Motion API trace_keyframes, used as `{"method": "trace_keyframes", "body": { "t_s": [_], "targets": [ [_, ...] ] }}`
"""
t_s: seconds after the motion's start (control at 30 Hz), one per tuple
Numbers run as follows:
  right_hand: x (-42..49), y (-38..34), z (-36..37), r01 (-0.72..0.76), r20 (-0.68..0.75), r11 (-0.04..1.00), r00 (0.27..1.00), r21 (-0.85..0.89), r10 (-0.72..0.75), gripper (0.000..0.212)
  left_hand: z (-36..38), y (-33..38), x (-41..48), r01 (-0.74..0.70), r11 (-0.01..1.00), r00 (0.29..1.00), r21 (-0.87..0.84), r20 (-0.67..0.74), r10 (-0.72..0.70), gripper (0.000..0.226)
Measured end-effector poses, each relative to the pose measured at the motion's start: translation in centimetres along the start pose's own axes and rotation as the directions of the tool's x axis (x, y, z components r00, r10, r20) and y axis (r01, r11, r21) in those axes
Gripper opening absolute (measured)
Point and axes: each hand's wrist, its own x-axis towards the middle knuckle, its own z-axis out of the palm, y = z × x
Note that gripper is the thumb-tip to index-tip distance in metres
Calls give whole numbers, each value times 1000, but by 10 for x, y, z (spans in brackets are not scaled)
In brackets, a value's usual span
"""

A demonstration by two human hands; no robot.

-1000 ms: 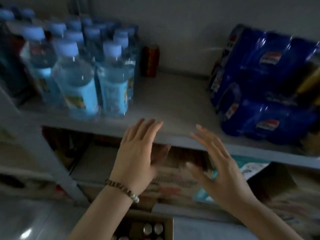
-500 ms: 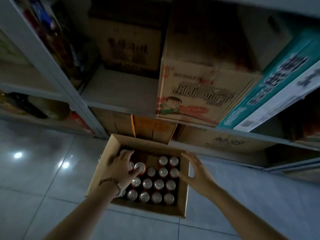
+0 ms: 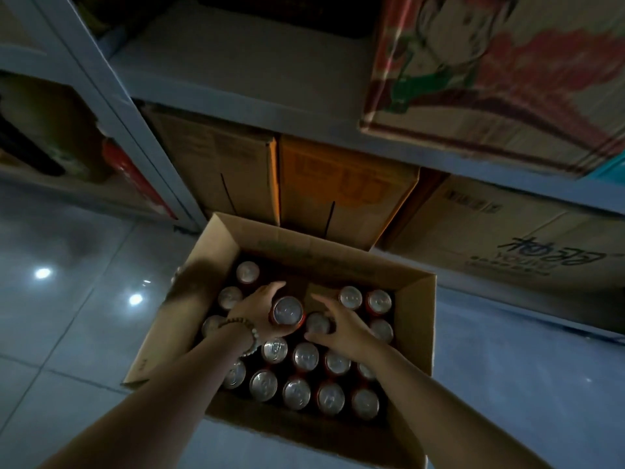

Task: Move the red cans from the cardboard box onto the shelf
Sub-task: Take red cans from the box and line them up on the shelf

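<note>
Currently the left hand [image 3: 252,311] grips one red can [image 3: 287,311], raised above the other red cans [image 3: 306,356] standing in the open cardboard box [image 3: 341,265] on the floor [image 3: 67,350]. The right hand [image 3: 341,330] hovers with fingers spread over a neighbouring can [image 3: 318,323]; contact cannot be determined. The shelf [image 3: 243,69] stands just behind the box

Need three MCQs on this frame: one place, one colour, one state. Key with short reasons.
1. The open box sits: A on a shelf; B on the floor; C on a cart.
2. The can tops are: A silver; B green; C black.
3. The left hand: A rests empty; B grips a can; C holds a bottle.
B, floor shows all around it; A, every lid shines silver; B, the hand wraps round one can.
</note>
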Motion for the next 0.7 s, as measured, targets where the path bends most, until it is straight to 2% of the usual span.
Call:
{"method": "trace_keyframes", "body": {
  "t_s": [0.1,0.2,0.37,0.43,0.6,0.7],
  "targets": [
    [25,13,20,26,5,1000,1000,-3,-26,76,12,-14,18,-75,997,997,-18,33,75,90],
    [35,18,31,75,-56,996,996,54,-72,72,16,-20,25,-116,992,993,-56,20,117,90],
    [14,-10,20,117,-94,984,990,136,-105,73,-8,-2,3,-148,985,988,-89,-57,144,71],
    [-10,-37,0,125,-105,974,989,188,-107,74,-34,19,-19,-203,972,976,-117,-109,190,60],
    [-103,-145,-94,199,-265,947,955,250,-131,67,-139,108,-91,-389,912,900,-131,-268,345,75],
    [-168,-223,-163,285,-339,896,926,341,-166,60,-221,180,-149,-520,844,821,-128,-348,453,65]
  ]
}}
